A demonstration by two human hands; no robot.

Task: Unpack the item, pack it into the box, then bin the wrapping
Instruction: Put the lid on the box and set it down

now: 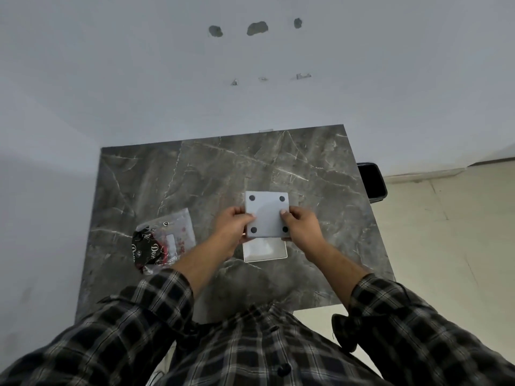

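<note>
I hold a flat white square box part (pixel 267 214) with a dark dot in each corner above the table. My left hand (pixel 233 227) grips its left edge and my right hand (pixel 302 227) grips its right edge. Below it, on the table, lies another shallow white box part (pixel 264 252), partly covered by the held piece and my hands. To the left lies a clear plastic wrapping (pixel 178 232) with a black, white and red printed item (pixel 147 250) inside it, untouched by either hand.
The dark grey marble table (pixel 195 179) stands against a white wall. A black bin (pixel 372 181) sits on the floor just past the table's right edge. Pale floor tiles lie to the right.
</note>
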